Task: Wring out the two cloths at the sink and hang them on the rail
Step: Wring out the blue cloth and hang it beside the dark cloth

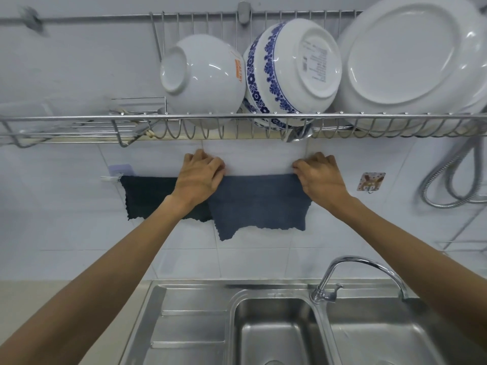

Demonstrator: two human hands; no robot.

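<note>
Two cloths hang side by side on a thin rail on the tiled wall. The dark navy cloth (pixel 147 198) is on the left, and the grey-blue cloth (pixel 259 204) on the right overlaps its edge. My left hand (pixel 200 173) grips the top left corner of the grey-blue cloth at the rail. My right hand (pixel 320 175) pinches its top right corner. The rail itself is mostly hidden by the cloths; only its left bracket (pixel 112 177) shows. The steel sink (pixel 276 330) lies below.
A wire dish rack (pixel 237 119) juts out just above my hands, holding a white bowl (pixel 203 77), a blue-patterned bowl (pixel 290 67) and a large white plate (pixel 411 54). A faucet (pixel 361 272) rises at the sink's back. A shower hose (pixel 448 180) and a wall hook (pixel 370 181) hang to the right.
</note>
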